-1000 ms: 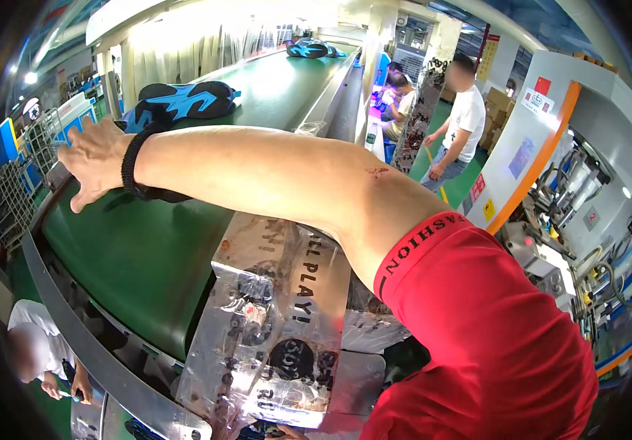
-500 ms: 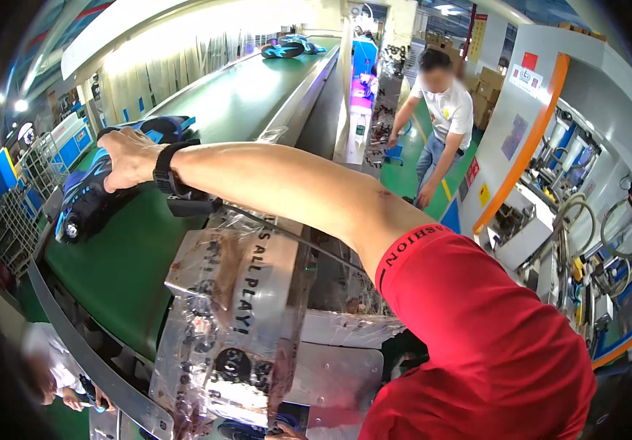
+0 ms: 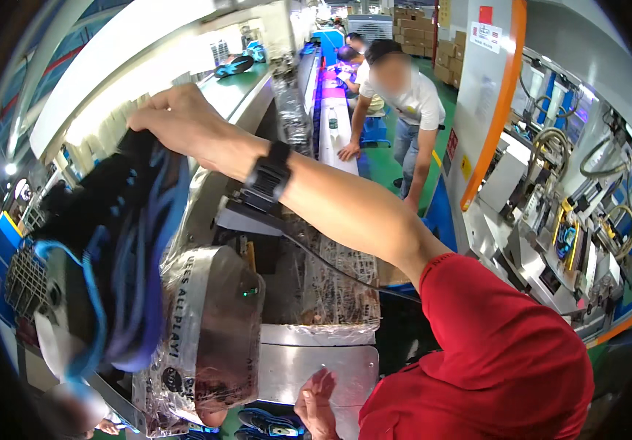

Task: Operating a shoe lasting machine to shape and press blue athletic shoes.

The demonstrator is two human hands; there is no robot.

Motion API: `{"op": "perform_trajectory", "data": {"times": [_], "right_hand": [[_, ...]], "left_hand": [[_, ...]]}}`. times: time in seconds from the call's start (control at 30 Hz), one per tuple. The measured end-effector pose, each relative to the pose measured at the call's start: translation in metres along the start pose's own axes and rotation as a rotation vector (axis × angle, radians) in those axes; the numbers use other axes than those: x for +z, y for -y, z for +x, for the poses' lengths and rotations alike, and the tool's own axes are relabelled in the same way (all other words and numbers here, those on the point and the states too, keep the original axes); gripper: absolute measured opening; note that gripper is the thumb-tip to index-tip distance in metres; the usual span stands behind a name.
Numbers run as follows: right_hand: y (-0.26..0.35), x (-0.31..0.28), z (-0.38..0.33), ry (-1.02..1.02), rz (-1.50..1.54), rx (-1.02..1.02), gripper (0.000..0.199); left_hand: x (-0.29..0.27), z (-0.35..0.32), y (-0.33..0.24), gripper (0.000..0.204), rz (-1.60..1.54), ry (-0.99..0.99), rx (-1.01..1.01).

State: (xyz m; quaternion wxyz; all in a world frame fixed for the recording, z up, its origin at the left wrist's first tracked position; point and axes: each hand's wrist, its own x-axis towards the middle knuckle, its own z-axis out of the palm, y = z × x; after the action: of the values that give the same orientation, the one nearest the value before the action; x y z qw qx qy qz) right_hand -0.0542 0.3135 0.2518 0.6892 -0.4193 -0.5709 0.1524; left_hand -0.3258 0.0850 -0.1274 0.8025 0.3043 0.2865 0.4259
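Left of the metal box wrapped in printed clear film (image 3: pixel 220 323), the black, cloth-like shoe with blue and purple bands (image 3: pixel 114 242) hangs in the air. From where I stand, it is blurred, and I cannot tell whether it is one shoe or two together. The person's right grip (image 3: pixel 165 121), with a black square device (image 3: pixel 266 176) on its wrist, is closed at the upper end of this dark material, and the rest hangs below.

I judge the upper to be soft and bendable, not slippery, and not easily broken. At its lower left shows a hard-looking grey part (image 3: pixel 60 275); if this is a solid form inside, the load should be rather heavy and may swing from so high a hold. A deeper hold, with the fingers around the thick dark body, would probably be steadier; the thin blue edging seems too weak for lifting.

Near the lower edge of the smooth steel plate (image 3: pixel 294 363), the left grip (image 3: pixel 318 407) is loosely bent, and nothing shows in it. Just beside it, below that edge, lie black and blue shoes (image 3: pixel 266 424). Farther away, the green conveyor belt (image 3: pixel 248 88) carries another black and blue shoe (image 3: pixel 234 67).
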Motion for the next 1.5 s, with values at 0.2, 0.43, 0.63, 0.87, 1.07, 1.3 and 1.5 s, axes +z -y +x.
{"op": "perform_trajectory", "data": {"times": [0.2, 0.43, 0.63, 0.87, 1.07, 1.3, 1.5], "right_hand": [[0.009, -0.085, -0.081, 0.210, -0.043, 0.121, 0.017], [-0.049, -0.131, -0.181, 0.277, -0.325, 0.294, 0.034], [-0.022, -0.178, -0.257, 0.344, -0.234, 0.521, 0.064], [-0.036, -0.168, -0.228, 0.523, -0.904, 0.441, 0.067], [-0.058, -0.144, -0.220, 0.663, -1.121, 0.032, 0.050], [-0.061, -0.144, -0.234, 0.650, -0.998, 0.192, 0.044], [-0.083, -0.146, -0.236, 0.489, -0.977, 0.087, 0.046]], "left_hand": [[0.117, 0.038, -0.049, 0.095, -0.325, 0.689, -0.035], [0.170, 0.040, -0.027, 0.084, -0.406, 0.647, -0.138], [0.184, 0.059, 0.021, 0.060, -0.151, 0.327, -0.090], [0.181, 0.096, 0.010, 0.045, 0.482, 0.360, -0.018], [0.157, 0.087, -0.002, 0.059, 1.182, 0.245, 0.668], [0.158, 0.106, 0.016, 0.086, 1.370, 0.142, 0.723], [0.171, 0.113, 0.029, 0.091, 1.382, 0.179, 0.682]]}}
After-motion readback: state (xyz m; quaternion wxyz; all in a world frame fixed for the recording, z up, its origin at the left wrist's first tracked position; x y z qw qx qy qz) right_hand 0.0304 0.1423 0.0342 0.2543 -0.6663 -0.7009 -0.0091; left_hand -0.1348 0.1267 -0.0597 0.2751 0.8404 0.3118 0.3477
